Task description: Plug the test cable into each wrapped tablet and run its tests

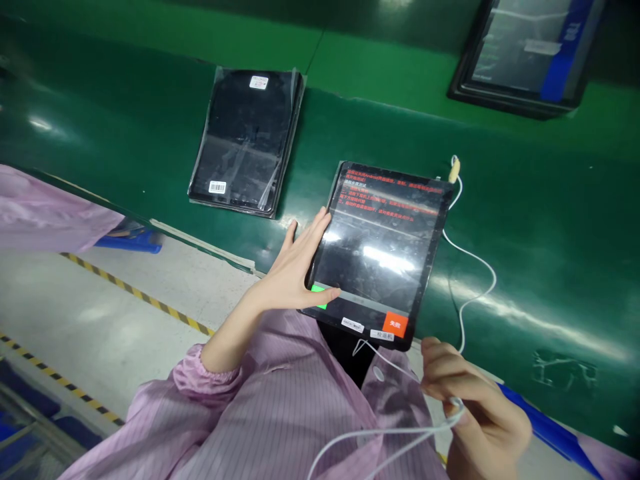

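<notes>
Pale lilac pinstriped smock (280, 413), lower middle of frame; gathered elastic cuff (200, 367) at lower left; left grip (293, 273) and right grip (475, 413) ungloved.

tablet (380, 253) | orange button (395, 325): "失败" | red screen lines: too blurred | bagged tablet (247, 140) stickers: unreadable

— What sort of place was it?
— An electronics factory line. A green belt (525, 220) ran across, with bagged, barcoded tablets (245, 140) at 11 o'clock and a tray (525, 53) at 1 o'clock.
— Anything else?
— Hazard tape (135, 291) on the floor at 8 o'clock, and a pink smock (280, 413).
</notes>
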A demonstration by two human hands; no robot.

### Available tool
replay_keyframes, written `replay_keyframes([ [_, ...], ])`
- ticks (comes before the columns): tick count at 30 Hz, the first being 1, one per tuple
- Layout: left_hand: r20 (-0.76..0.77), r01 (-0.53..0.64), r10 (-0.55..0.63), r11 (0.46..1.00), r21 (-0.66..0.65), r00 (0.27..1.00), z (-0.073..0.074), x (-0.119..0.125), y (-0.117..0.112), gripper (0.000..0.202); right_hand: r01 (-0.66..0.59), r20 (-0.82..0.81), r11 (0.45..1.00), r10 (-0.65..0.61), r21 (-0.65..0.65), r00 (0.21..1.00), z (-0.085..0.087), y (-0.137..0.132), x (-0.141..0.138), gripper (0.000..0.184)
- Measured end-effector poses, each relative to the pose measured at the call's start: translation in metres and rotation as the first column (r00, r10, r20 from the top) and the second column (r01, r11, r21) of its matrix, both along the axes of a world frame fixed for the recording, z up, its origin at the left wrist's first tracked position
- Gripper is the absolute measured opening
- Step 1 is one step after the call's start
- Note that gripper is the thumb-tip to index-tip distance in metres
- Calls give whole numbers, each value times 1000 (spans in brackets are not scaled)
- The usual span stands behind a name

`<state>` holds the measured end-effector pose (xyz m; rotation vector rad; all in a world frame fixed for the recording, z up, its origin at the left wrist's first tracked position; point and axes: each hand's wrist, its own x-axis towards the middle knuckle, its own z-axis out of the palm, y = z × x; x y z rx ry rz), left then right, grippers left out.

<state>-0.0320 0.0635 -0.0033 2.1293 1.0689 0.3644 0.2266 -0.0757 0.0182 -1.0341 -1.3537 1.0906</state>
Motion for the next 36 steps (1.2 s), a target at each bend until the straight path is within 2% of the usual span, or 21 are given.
replay_keyframes([
  [8, 66, 65, -62, 997, -46, 996, 0, -10, 4, 109, 24, -8, 1000, -24, 3, 1000, -1, -1, 1, 13],
  [19, 110, 68, -57, 992, -104, 992, 2, -14, 6, 102, 9, -4, 1000, -9, 10, 1000, -2, -1, 2, 12],
  [26, 87, 153, -142, 978, -142, 986, 8, -18, 13, 109, 15, -4, 1000, -15, 3, 1000, -3, -2, 2, 12],
  [33, 90, 171, -158, 972, -161, 983, 9, -19, 15, 112, 0, 11, 1000, 0, 22, 1000, -5, -3, 3, 13],
  [36, 75, 175, -164, 970, -168, 984, 9, -19, 16, 117, 37, 11, 999, -37, -2, 999, -5, -2, -1, 13],
])
